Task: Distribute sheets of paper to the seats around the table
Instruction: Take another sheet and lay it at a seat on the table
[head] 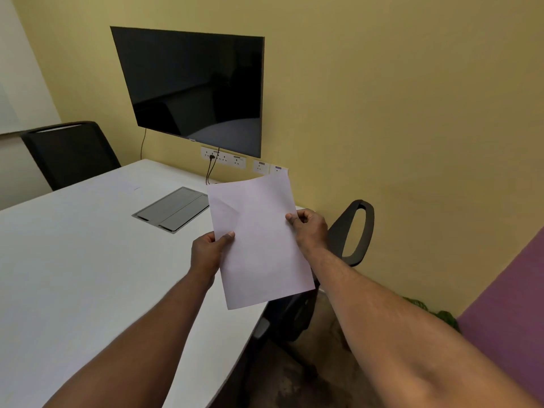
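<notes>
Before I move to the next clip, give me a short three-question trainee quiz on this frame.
1. True or false: the paper lies flat on the table.
2. Which of the hands hold the paper? A) left only B) right only C) both
3. Fill in: the screen on the wall is switched ___.

Key: 1. False; it is held above the table's edge. 2. C; the left hand grips its left edge, the right hand its right edge. 3. Off; it shows black.
</notes>
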The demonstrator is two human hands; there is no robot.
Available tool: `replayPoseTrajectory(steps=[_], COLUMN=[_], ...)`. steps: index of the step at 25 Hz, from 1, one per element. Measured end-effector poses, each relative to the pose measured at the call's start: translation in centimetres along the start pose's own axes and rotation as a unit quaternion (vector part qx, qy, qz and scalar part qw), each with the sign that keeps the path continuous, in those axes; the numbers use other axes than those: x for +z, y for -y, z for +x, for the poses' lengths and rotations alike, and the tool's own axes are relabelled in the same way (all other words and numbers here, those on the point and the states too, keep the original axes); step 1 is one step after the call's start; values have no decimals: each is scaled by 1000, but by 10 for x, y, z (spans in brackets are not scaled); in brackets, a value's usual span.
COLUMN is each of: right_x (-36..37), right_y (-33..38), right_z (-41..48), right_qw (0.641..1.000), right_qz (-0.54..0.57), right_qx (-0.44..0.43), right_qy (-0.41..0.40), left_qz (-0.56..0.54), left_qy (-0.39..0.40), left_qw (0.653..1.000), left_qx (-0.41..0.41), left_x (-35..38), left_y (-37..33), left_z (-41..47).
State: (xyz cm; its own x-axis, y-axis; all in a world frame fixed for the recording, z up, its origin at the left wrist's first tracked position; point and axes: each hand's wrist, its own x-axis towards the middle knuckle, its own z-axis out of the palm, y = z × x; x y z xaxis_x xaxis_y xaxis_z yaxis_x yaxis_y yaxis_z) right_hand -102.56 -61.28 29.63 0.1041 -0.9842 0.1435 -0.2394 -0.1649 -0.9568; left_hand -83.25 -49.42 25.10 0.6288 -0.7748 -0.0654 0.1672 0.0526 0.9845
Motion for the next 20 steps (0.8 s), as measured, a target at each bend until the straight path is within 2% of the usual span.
replayPoseTrajectory(steps=[7, 15, 20], right_x=[16, 75, 123], right_y=[-11, -42, -87], right_z=[151, 274, 334], right_qw=[999, 991, 971], right_qz=[-26, -45, -54], right_qx=[-6, -25, -29], right_qy=[32, 126, 230], left_qz=[13, 10, 32], left_qy=[-32, -81, -180], left_qw=[999, 995, 980], left_qx=[-15, -54, -85], left_x=[71, 95, 114], left_y=[2, 20, 56], left_z=[107, 177, 208])
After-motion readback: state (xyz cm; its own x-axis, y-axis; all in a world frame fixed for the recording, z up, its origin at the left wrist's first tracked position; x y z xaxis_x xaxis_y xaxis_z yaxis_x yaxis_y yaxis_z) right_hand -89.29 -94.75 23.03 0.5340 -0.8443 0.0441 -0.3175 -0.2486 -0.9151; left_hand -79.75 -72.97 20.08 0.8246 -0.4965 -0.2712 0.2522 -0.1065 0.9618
